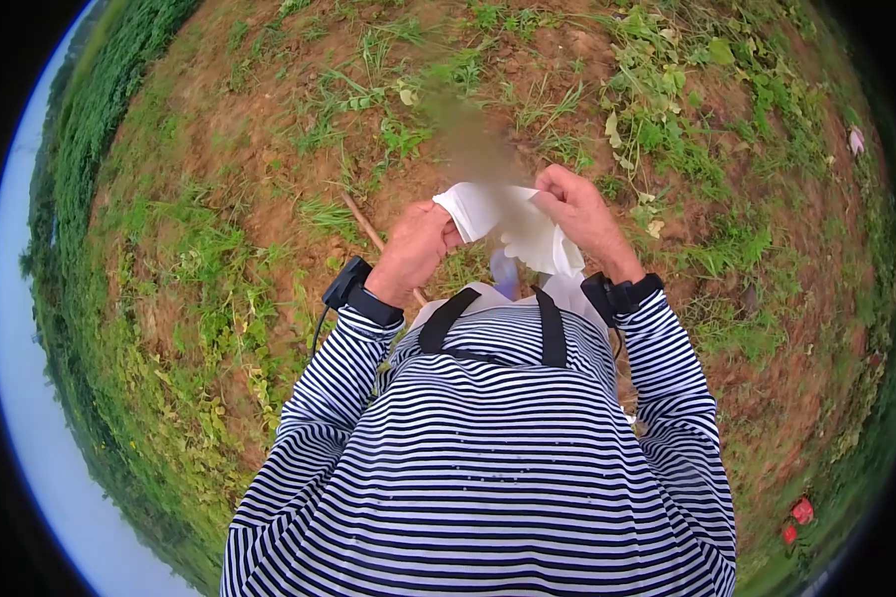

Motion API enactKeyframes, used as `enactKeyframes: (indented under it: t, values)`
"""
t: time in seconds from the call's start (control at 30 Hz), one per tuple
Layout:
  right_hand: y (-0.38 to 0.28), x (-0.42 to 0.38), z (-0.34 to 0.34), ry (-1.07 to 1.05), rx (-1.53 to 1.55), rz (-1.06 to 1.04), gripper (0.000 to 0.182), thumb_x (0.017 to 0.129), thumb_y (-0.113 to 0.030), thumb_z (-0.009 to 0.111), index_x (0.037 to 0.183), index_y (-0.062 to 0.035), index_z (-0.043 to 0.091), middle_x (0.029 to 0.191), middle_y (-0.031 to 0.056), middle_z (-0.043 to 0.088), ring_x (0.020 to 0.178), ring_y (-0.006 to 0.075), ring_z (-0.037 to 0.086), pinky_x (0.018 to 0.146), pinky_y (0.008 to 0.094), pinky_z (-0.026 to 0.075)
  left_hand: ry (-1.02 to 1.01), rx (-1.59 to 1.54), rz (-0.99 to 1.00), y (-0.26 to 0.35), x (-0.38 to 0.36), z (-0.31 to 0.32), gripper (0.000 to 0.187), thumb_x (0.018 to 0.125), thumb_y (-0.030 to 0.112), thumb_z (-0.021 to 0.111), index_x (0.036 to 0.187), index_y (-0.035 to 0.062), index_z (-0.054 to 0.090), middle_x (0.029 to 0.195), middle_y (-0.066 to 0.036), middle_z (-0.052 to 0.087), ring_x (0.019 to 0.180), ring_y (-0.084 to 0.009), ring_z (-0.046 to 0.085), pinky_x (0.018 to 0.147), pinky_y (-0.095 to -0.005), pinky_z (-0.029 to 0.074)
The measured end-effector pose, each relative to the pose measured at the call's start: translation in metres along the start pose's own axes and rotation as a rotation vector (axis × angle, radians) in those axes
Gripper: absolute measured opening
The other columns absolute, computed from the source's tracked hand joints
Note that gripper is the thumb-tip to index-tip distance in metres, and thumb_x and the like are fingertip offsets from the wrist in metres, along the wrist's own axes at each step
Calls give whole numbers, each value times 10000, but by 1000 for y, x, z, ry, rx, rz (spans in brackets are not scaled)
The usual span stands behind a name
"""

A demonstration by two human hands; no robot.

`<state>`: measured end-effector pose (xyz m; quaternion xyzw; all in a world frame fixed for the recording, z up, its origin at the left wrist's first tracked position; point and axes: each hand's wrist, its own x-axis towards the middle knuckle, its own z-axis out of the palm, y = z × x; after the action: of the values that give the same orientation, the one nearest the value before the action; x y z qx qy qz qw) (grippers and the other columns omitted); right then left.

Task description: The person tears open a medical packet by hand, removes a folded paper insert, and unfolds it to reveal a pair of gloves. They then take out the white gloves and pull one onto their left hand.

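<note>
A white cloth or paper (473,207) is stretched between my two hands, in front of my waist. My left hand (413,249) grips its left end with the fingers curled behind it. At the other end, my right hand (579,214) pinches the white material, whose loose part hangs down with a ruffled edge. A blurred dark smear covers part of the middle. Both wrists carry black straps with small devices over striped sleeves.
Reddish-brown soil (259,109) with weeds and vines surrounds me. A thin stick (363,221) lies beside my left hand. Red objects (802,511) lie at the lower right, and a pale pink item (856,141) at the upper right.
</note>
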<state>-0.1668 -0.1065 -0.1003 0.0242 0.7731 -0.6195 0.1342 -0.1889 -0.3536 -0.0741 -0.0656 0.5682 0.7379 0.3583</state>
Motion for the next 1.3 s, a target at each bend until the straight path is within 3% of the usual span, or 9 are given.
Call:
enactKeyframes:
  t: [0.13, 0.27, 0.4, 0.5, 0.6, 0.93, 0.97, 1.17, 1.3]
  values:
    - [-7, -4, -11, -100, 102, 23, 122, 843, -81, 646, 943, -28, 599, 746, -39, 563, 688, 41, 519, 629, 221, 447, -24, 277, 42, -5, 5, -4, 366, 1008, 243, 444, 1201, -41, 573, 1127, -93, 659, 987, -162, 645, 874, -280, 513]
    - [-6, -4, -18, -220, 89, 146, 244, 797, -72, 698, 1030, -19, 651, 814, -17, 637, 738, 59, 570, 673, 232, 475, -49, -101, 69, 11, -4, 13, 389, 1006, 284, 448, 1217, -23, 559, 1113, -87, 663, 977, -153, 651, 866, -275, 520]
    - [15, -3, -23, -237, -1, 71, 225, 762, -66, 702, 981, -13, 693, 849, 28, 673, 751, 116, 611, 691, 270, 492, -50, -90, -41, 13, -4, 9, 375, 1013, 249, 412, 1230, -26, 546, 1112, -94, 661, 969, -168, 662, 835, -293, 544]
    - [16, 2, -34, -86, -495, -192, 226, 730, -76, 698, 950, -23, 690, 828, 78, 669, 740, 189, 623, 697, 320, 495, -32, -76, -88, 14, -5, 4, 356, 1014, 212, 391, 1221, -27, 554, 1117, -101, 658, 964, -175, 666, 818, -305, 555]
    - [11, 10, -39, -48, -432, -126, 233, 714, -85, 689, 940, -32, 678, 809, 111, 653, 735, 242, 616, 697, 351, 489, 3, -145, -119, 12, -5, -1, 342, 1009, 183, 387, 1211, -30, 562, 1119, -106, 657, 964, -174, 665, 814, -304, 557]
    - [30, 29, -70, -7, -450, 9, 177, 781, -89, 686, 940, -12, 689, 721, 67, 633, 691, 158, 590, 660, 318, 471, -30, -288, -76, -1, -5, -20, 340, 1000, 110, 437, 1302, -38, 489, 1241, -120, 606, 1075, -201, 629, 907, -317, 531]
    - [33, 27, -68, 53, -378, -25, 169, 789, -137, 683, 917, -32, 716, 731, 147, 647, 679, 266, 621, 663, 374, 485, -14, -308, -84, -3, -4, -20, 340, 999, 104, 439, 1305, -36, 486, 1246, -117, 603, 1079, -200, 627, 908, -314, 530]
    - [59, 23, -67, 162, -426, 2, 182, 803, -140, 655, 919, -13, 711, 715, 165, 650, 674, 284, 632, 656, 381, 492, 19, -306, -105, -5, -3, -23, 311, 997, 117, 464, 1272, -16, 521, 1191, -102, 632, 1041, -181, 646, 871, -306, 552]
    - [76, 14, -65, 308, -360, 42, 187, 803, -157, 659, 901, -7, 713, 703, 168, 650, 667, 274, 634, 653, 369, 495, 3, -259, -137, 0, -3, -15, 357, 1014, 146, 432, 1333, -9, 477, 1261, -108, 598, 1079, -184, 633, 892, -306, 547]
